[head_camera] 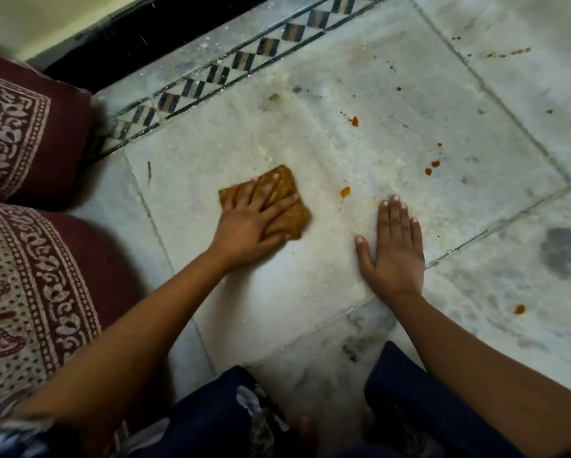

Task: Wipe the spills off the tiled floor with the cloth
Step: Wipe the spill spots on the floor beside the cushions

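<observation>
A folded mustard-brown cloth (285, 214) lies flat on a pale marble floor tile (393, 143). My left hand (251, 219) presses on it with spread, straight fingers. My right hand (393, 246) rests flat on the bare tile to the right of the cloth, fingers straight, holding nothing. An orange spill drop (344, 191) sits between the two hands. More orange drops lie farther off: one (354, 121) up the tile, two (432, 166) to the right, one (519, 309) at the lower right, and a smear (509, 53) at the top right.
Maroon patterned cushions (23, 133) lie along the left edge. A checkered tile border (244, 61) and a dark skirting (145, 38) run diagonally at the top. My knees in dark printed cloth (406, 385) are at the bottom. A dark stain (565, 256) marks the right tile.
</observation>
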Motion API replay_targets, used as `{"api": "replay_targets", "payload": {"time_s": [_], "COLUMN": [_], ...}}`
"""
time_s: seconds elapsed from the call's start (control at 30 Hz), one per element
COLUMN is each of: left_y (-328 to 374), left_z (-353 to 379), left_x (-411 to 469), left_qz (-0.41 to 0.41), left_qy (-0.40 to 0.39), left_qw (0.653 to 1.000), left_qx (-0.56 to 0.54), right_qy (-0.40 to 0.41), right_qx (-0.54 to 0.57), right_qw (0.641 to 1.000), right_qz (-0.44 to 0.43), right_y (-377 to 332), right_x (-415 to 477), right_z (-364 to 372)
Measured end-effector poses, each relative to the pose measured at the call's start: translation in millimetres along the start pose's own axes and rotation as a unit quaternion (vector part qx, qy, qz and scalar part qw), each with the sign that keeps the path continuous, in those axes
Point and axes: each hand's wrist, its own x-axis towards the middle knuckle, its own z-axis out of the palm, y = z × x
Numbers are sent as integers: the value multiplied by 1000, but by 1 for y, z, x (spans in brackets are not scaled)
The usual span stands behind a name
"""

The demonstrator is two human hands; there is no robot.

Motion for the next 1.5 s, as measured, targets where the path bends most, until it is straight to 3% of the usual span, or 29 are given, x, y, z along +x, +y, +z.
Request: {"api": "replay_targets", "payload": {"time_s": [0.1, 0.17, 0.23, 0.37, 0.47, 0.57, 0.63, 0.7, 0.83, 1.0, 1.17, 1.37, 1.43, 1.5], "left_y": [-38, -56, -56, -2, 43, 37, 15, -4, -16, 22, 10, -28, -17, 6], "left_z": [-5, -19, -36, -40, -18, -6, -6, -11, -29, -21, -18, -44, -49, -48], "left_x": [-13, 17, 59, 107, 77, 32, 21, 36, 115, 163, 123, 199, 231, 242], "left_qz": [-84, -185, -235, -176, -75, 27, -9, -99, -199, -184, -41, -222, -231, -188], "left_qy": [-3, -31, -44, -67, -50, -7, 10, 4, -5, 31, 32, 57, 37, 6], "left_qw": [996, 982, 969, 981, 996, 1000, 1000, 995, 978, 981, 998, 969, 968, 980], "left_qx": [7, -19, -62, -42, -3, 0, -7, -17, -66, -61, -20, -96, -93, -59], "right_qy": [3, -3, -4, -11, -13, 17, 36, 38, 34, 38, 44, 41, 38, 36], "right_qx": [-2, -4, -5, -2, -1, -12, -26, -36, -38, -13, -22, -22, -22, -23], "right_qw": [1000, 1000, 1000, 1000, 1000, 999, 996, 994, 993, 990, 988, 987, 987, 987], "right_qz": [2, 3, 3, 3, -15, 29, 71, 97, 106, 135, 146, 152, 154, 154], "right_y": [0, 0, 0, -1, 9, 35, 52, 62, 63, 64, 62, 62, 61, 60], "right_x": [0, -1, -1, -1, 1, 9, 17, 25, 37, 58, 59, 59, 59, 60], "right_z": [1, 2, 0, -2, -6, -18, -25, -29, -23, -16, -12, -14, -15, -16]}}
